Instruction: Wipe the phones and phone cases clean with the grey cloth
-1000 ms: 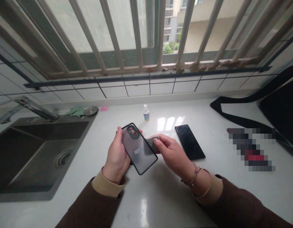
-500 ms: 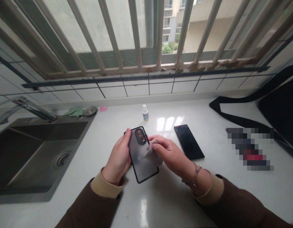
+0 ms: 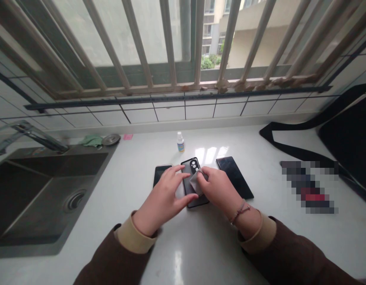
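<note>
A translucent phone case (image 3: 187,186) with a black frame and camera cut-outs lies on the white counter between my hands. My left hand (image 3: 163,196) is open over its left side, fingers spread, with fingertips and thumb at the case's edge; whether they press on it I cannot tell. My right hand (image 3: 215,184) pinches a grey cloth (image 3: 195,183) against the case's right part. A dark phone (image 3: 159,172) lies to the left, partly hidden under my left hand. To the right of my right hand lies another black phone (image 3: 234,176).
A small white spray bottle (image 3: 180,142) stands behind the case. At left is a sink (image 3: 67,233) with a faucet (image 3: 43,138), a green cloth (image 3: 92,140) and a metal strainer (image 3: 111,139). A black strap (image 3: 292,148) and a pixelated item lie at right.
The case has gone from my raised left hand down to the counter, slightly right. My left hand has let go and spread its fingers. A phone now shows at left. The cloth stays in my right hand.
</note>
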`<move>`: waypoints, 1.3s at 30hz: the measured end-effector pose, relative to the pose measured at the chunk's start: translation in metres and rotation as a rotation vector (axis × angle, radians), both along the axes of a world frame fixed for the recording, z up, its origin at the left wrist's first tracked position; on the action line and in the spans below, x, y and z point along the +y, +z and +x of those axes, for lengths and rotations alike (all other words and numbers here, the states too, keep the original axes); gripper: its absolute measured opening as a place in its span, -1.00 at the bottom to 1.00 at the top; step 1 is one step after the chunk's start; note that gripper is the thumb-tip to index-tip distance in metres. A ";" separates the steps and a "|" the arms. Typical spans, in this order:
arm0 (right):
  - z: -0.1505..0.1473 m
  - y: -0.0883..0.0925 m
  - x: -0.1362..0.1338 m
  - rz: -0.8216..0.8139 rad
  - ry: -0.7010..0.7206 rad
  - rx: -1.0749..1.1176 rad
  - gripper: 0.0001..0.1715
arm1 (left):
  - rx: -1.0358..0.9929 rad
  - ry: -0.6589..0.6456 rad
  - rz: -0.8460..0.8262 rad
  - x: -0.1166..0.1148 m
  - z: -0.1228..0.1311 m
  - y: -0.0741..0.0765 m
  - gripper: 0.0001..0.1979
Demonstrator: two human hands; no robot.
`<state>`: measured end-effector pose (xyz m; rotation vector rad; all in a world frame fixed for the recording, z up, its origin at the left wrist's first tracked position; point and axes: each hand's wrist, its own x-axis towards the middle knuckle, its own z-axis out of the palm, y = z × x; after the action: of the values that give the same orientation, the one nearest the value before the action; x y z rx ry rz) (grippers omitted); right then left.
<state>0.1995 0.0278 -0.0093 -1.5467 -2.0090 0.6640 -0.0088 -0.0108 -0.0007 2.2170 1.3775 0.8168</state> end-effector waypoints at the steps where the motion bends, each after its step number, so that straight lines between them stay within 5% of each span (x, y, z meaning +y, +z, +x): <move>1: 0.000 0.000 -0.001 0.007 -0.001 -0.024 -0.64 | 0.066 -0.048 -0.014 0.000 0.000 -0.003 -0.41; 4: 0.001 0.002 -0.004 0.059 -0.015 -0.116 -0.68 | 0.230 -0.142 -0.051 0.000 0.001 -0.011 -0.23; 10: 0.005 0.011 -0.004 0.148 -0.033 -0.278 -0.71 | 0.378 -0.168 -0.054 -0.001 0.003 -0.008 -0.38; 17: 0.039 0.019 0.028 0.170 -0.271 -0.278 -0.65 | 0.366 -0.141 0.002 -0.002 0.006 -0.007 -0.31; 22: 0.065 0.005 0.056 0.136 -0.294 -0.427 -0.60 | 0.399 -0.114 0.166 -0.014 0.051 -0.002 -0.44; 29: 0.074 -0.012 0.068 0.074 -0.284 -0.439 -0.60 | 0.530 -0.156 0.250 -0.006 0.134 -0.017 -0.16; 39: 0.086 -0.012 0.076 0.038 -0.261 -0.281 -0.67 | 0.453 -0.153 0.227 0.005 0.146 -0.029 -0.52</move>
<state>0.2856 0.1037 -0.0217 -1.9240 -1.9473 0.3173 0.1372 -0.0056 -0.0296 2.7710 1.3311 0.4490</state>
